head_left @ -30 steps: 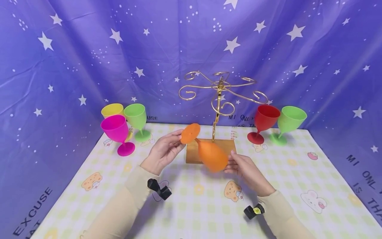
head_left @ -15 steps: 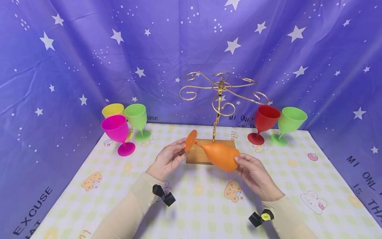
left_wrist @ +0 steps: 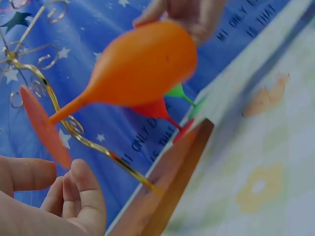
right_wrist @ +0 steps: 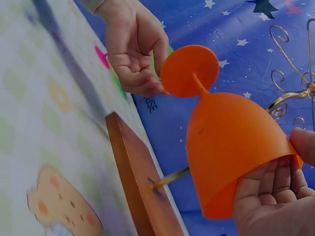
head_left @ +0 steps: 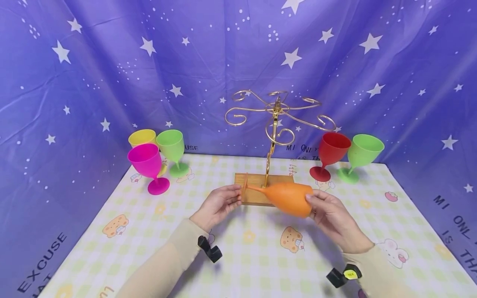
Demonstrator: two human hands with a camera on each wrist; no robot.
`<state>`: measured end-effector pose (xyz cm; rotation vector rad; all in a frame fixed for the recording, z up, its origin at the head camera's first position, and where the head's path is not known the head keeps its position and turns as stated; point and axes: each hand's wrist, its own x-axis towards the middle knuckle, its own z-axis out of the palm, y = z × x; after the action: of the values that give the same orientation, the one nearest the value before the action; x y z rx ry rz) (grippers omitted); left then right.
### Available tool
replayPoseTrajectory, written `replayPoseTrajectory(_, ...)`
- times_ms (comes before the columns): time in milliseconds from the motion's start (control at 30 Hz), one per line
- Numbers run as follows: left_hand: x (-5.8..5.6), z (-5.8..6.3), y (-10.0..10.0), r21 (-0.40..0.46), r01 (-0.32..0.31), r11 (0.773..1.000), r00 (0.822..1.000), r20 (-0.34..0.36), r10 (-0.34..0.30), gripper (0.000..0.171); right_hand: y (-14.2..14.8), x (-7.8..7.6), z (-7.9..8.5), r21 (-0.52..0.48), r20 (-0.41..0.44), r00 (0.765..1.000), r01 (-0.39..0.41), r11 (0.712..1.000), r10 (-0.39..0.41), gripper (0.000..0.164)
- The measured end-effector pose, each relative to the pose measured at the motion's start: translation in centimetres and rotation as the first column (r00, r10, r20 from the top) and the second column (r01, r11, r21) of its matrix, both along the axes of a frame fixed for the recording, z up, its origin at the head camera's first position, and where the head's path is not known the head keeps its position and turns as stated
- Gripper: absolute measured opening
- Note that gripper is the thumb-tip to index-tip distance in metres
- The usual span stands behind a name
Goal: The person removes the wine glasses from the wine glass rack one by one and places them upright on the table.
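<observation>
An orange plastic goblet (head_left: pixel 288 198) is held on its side above the table, its foot pointing left and its mouth right. My right hand (head_left: pixel 337 219) grips the bowl at the rim; in the right wrist view the fingers (right_wrist: pixel 273 184) reach inside the mouth and the thumb lies outside. My left hand (head_left: pixel 219 205) is at the foot (left_wrist: pixel 44 125) of the goblet. In the left wrist view its thumb and fingertips stand apart at the foot's edge. Behind the goblet rises a gold metal stand (head_left: pixel 273 136) with curled arms on a wooden base (head_left: pixel 257 198).
At the left stand a yellow goblet (head_left: pixel 142 136), a light green goblet (head_left: pixel 171 145) and a magenta goblet (head_left: pixel 145 161). A red goblet (head_left: pixel 333 149) and another green goblet (head_left: pixel 365 149) are at the right. A starry purple curtain (head_left: pixel 208 62) encloses the checked tablecloth (head_left: pixel 257 265).
The goblet has turned from a slant to nearly level and shifted right. My right hand has moved right and slightly down with its bowl; my left hand has moved slightly right and down.
</observation>
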<state>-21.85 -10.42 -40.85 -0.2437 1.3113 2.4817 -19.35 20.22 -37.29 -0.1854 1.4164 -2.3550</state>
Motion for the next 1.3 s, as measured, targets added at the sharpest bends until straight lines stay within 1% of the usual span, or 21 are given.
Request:
replayPoseTrajectory(67, -0.2, -0.5, -0.1, -0.018, -0.008, 1.0, 1.0, 0.013, 0.008, 0.045, 0.6, 0.1, 0.5, 0.052, -0.021, 1.0, 0.006, 0.999, -0.005, 0.02)
replayPoseTrajectory(133, -0.5, -1.0, -0.2, -0.034, -0.034, 0.999, 0.999, 0.032, 0.035, 0.047, 1.2, 0.1, 0.9, 0.102, -0.045, 0.999, 0.016, 0.995, -0.012, 0.02)
replayPoseTrajectory(233, -0.8, -1.5, -0.2, -0.078, -0.084, 0.993, 0.995, 0.054, 0.088, 0.045, 2.1, 0.1, 1.7, 0.176, -0.094, 0.995, 0.033, 0.984, -0.017, 0.017)
replayPoseTrajectory(367, -1.2, -2.0, -0.3, -0.16, -0.122, 0.98, 0.99, 0.056, 0.133, 0.041, 3.4, 0.0, 2.5, 0.239, -0.148, 0.988, 0.067, 0.969, -0.032, 0.013)
replayPoseTrajectory(500, -1.7, -2.4, -0.3, -0.226, -0.14, 0.964, 0.988, 0.037, 0.152, 0.039, 4.7, -0.5, 3.0, 0.29, -0.174, 0.983, 0.102, 0.951, -0.053, 0.011)
replayPoseTrajectory(600, -2.0, -2.8, -0.3, -0.287, -0.158, 0.945, 0.986, 0.009, 0.167, 0.037, 5.7, -0.9, 3.3, 0.318, -0.179, 0.982, 0.119, 0.941, -0.064, 0.01)
replayPoseTrajectory(667, -2.1, -3.0, -0.2, -0.342, -0.163, 0.925, 0.986, -0.014, 0.168, 0.034, 6.4, -1.2, 3.5, 0.323, -0.181, 0.981, 0.126, 0.938, -0.07, 0.009)
replayPoseTrajectory(700, -2.2, -3.0, -0.2, -0.371, -0.163, 0.914, 0.986, -0.031, 0.163, 0.033, 6.8, -1.3, 3.7, 0.333, -0.183, 0.98, 0.132, 0.934, -0.073, 0.008)
replayPoseTrajectory(800, -2.3, -3.0, -0.2, -0.477, -0.155, 0.865, 0.988, -0.055, 0.147, 0.03, 7.8, -1.7, 4.1, 0.377, -0.196, 0.977, 0.152, 0.914, -0.082, 0.008)
replayPoseTrajectory(867, -2.3, -2.9, -0.2, -0.548, -0.153, 0.822, 0.988, -0.077, 0.132, 0.028, 8.3, -2.0, 4.4, 0.43, -0.206, 0.974, 0.172, 0.887, -0.089, 0.011)
replayPoseTrajectory(967, -2.5, -3.0, -0.3, -0.633, -0.154, 0.759, 0.988, -0.104, 0.114, 0.028, 9.3, -2.3, 4.8, 0.521, -0.221, 0.971, 0.195, 0.831, -0.089, 0.016)
replayPoseTrajectory(1033, -2.6, -3.1, -0.4, -0.683, -0.151, 0.715, 0.988, -0.122, 0.093, 0.028, 9.8, -2.6, 5.1, 0.598, -0.242, 0.967, 0.213, 0.773, -0.079, 0.021)
replayPoseTrajectory(1100, -2.7, -3.2, -0.5, -0.723, -0.145, 0.675, 0.989, -0.135, 0.068, 0.028, 10.3, -2.8, 5.4, 0.67, -0.264, 0.962, 0.231, 0.705, -0.064, 0.024)
replayPoseTrajectory(1200, -2.8, -3.2, -0.5, -0.768, -0.124, 0.628, 0.991, -0.131, 0.035, 0.027, 10.9, -3.3, 5.7, 0.75, -0.29, 0.955, 0.267, 0.606, -0.062, 0.028)
replayPoseTrajectory(1267, -2.8, -3.2, -0.4, -0.781, -0.114, 0.614, 0.991, -0.131, 0.017, 0.026, 11.2, -3.6, 5.9, 0.776, -0.301, 0.952, 0.284, 0.563, -0.065, 0.029)
replayPoseTrajectory(1300, -2.9, -3.2, -0.4, -0.783, -0.108, 0.613, 0.991, -0.13, 0.01, 0.026, 11.4, -3.7, 5.9, 0.783, -0.304, 0.95, 0.292, 0.549, -0.07, 0.03)
